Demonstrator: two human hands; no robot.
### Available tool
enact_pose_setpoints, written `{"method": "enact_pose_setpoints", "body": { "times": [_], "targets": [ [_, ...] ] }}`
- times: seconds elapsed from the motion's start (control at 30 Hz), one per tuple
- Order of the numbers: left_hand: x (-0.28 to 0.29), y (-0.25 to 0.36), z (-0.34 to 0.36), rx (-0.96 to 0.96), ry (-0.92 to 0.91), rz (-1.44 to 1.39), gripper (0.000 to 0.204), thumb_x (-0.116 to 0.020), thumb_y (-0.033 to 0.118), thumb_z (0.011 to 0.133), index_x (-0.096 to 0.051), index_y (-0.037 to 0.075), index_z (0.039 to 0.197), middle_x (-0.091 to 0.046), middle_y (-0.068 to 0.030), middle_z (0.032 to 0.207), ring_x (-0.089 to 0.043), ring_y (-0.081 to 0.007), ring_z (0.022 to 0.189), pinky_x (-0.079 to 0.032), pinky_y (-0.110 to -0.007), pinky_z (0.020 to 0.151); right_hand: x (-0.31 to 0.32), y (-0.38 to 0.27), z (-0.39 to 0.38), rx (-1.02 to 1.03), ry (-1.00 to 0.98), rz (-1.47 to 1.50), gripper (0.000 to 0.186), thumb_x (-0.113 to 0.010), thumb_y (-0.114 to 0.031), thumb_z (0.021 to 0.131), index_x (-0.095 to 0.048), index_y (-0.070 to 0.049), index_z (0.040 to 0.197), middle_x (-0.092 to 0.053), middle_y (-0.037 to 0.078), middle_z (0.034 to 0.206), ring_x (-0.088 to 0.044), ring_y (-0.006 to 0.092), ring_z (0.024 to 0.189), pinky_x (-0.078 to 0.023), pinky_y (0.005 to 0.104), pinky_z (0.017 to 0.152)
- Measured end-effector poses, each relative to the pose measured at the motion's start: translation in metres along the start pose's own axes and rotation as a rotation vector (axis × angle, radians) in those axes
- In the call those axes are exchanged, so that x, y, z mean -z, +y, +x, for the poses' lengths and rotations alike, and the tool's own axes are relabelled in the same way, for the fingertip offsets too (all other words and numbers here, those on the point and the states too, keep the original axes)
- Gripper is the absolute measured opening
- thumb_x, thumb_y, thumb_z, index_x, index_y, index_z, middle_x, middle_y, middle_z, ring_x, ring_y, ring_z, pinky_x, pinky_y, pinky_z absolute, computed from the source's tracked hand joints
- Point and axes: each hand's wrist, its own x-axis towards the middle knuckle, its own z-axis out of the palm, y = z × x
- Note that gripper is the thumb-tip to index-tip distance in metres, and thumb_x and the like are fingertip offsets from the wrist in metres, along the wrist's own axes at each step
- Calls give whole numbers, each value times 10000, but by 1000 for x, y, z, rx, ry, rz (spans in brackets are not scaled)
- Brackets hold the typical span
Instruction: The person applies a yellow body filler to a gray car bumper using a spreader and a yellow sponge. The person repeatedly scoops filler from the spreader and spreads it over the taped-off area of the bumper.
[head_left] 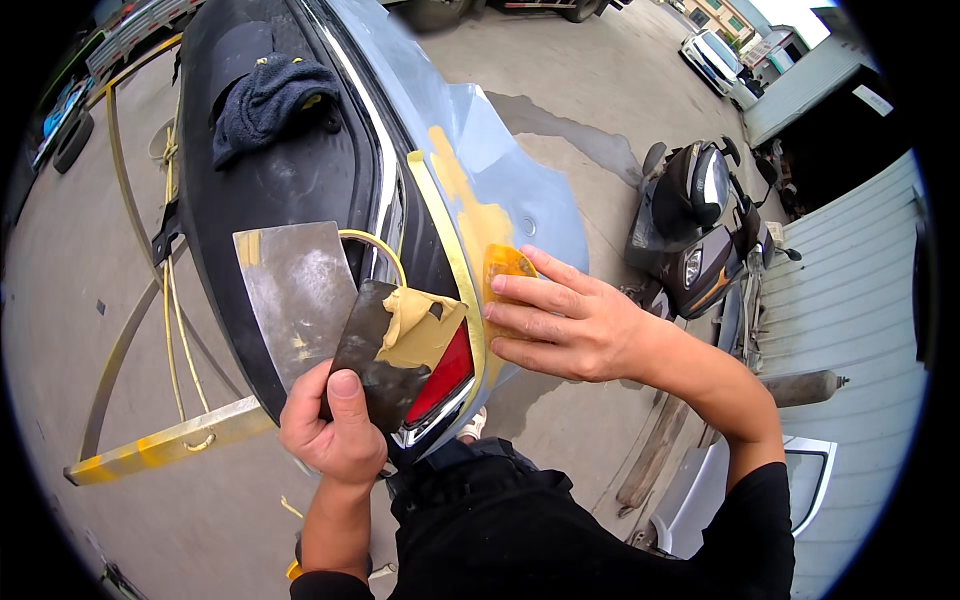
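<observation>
My left hand (335,425) grips a dark putty knife (385,385), thumb on top, its blade loaded with a thick lump of yellow putty (420,325). Beside it is a grey metal sheet (290,275); I cannot tell whether my fingers also hold that. My right hand (575,320) presses an orange plastic spreader (505,262) against the light blue car body panel (545,190). Smeared putty (465,200) runs along the panel next to a strip of yellow masking tape (445,225). A red tail light (440,385) shows between my hands.
On the black car part (290,185) lie a dark cloth (270,105) and a yellow tape ring (385,245). At left is a yellow-marked metal frame (175,440). To the right stand a scooter (700,250), a gas cylinder (805,388) and a loose car door (690,485).
</observation>
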Motion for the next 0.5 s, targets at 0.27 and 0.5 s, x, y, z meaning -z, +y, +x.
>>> {"method": "enact_pose_setpoints", "body": {
  "times": [0.27,0.5],
  "targets": [
    [-1,2,0,-4,10,15,230,-636,182,886,-646,-48,893,-644,-45,772,-525,-67,670,-419,-193,611,-9,9,-8,-4,-42,204,218,-646,-115,715,-644,-86,931,-553,116,1148,-469,307,1207,-411,500,1032],
    [0,0,0,-8,6,19,234,-631,184,888,-644,-50,890,-645,-50,764,-529,-74,665,-421,-198,606,-13,11,-20,-18,-57,208,215,-634,-97,747,-649,-84,961,-548,115,1156,-469,321,1209,-428,511,1013]
  ]
}}
